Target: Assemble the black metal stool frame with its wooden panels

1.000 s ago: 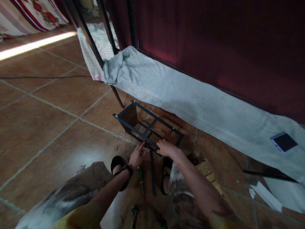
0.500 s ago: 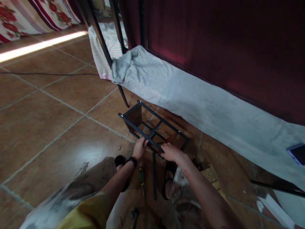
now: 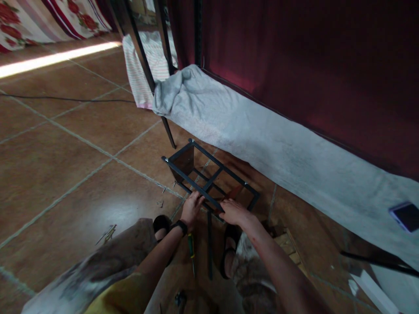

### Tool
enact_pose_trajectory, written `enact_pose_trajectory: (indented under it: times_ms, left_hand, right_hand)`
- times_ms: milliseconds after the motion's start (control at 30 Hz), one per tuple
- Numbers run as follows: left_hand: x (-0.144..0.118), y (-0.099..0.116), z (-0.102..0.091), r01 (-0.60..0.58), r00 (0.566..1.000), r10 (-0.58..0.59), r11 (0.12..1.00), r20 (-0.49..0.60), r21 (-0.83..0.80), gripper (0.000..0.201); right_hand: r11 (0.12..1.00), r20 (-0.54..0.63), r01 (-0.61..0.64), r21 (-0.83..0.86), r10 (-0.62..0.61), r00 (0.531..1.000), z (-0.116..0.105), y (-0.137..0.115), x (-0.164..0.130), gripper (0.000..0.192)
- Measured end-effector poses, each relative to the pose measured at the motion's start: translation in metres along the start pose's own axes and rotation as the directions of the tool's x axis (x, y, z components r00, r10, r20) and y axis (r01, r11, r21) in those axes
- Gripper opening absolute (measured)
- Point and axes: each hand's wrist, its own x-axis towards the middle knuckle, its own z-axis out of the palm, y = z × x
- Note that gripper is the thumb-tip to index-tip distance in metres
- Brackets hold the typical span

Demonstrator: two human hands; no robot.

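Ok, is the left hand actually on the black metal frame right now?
Touching. The head view shows the left hand with its fingers laid over the near bar of the black metal frame, no gap visible.

You wear a yellow short sleeve (image 3: 122,290), pale mottled shorts (image 3: 98,266), a black wristband (image 3: 181,226) and 2 black sandals (image 3: 229,250); your forearms are bare.

Black metal frame (image 3: 209,179) with dark brown panels. Floor (image 3: 65,174) of reddish-brown tiles, pale grout lines. Light grey cloth (image 3: 262,139) along a dark maroon curtain (image 3: 310,56). White cloth with thin pink stripes (image 3: 144,65). Red floral fabric with red and white stripes (image 3: 49,17), top left. Screwdriver (image 3: 190,247) with green and yellow handle. Black wristband (image 3: 181,225). Black sandals (image 3: 162,224). Yellow sleeve (image 3: 114,296).
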Motion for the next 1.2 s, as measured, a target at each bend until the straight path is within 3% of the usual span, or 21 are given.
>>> enact_pose_trajectory:
  times_ms: [667, 867, 1033, 1200]
  left_hand:
    - [0.0, -0.006, 0.001, 0.021, 0.999, -0.018, 0.997, -0.049, 0.069, 0.021]
    - [0.001, -0.009, 0.002, -0.02, 1.0, 0.021, 0.995, -0.013, 0.094, 0.02]
    - [0.003, -0.02, -0.005, 0.01, 0.999, -0.004, 0.991, -0.041, 0.135, 0.021]
    - [0.006, -0.03, -0.014, 0.014, 1.0, -0.014, 0.985, 0.002, 0.17, 0.017]
  right_hand:
    - [0.995, 0.053, -0.084, -0.053, 0.087, 0.995, 0.006, -0.007, 0.008, 0.043]
    - [0.991, 0.062, -0.108, -0.081, 0.113, 0.992, 0.005, -0.013, 0.012, 0.042]
    - [0.986, 0.055, -0.129, -0.103, 0.135, 0.989, 0.004, -0.018, 0.015, 0.04]
    - [0.984, 0.058, -0.138, -0.114, 0.145, 0.988, 0.004, -0.02, 0.019, 0.04]
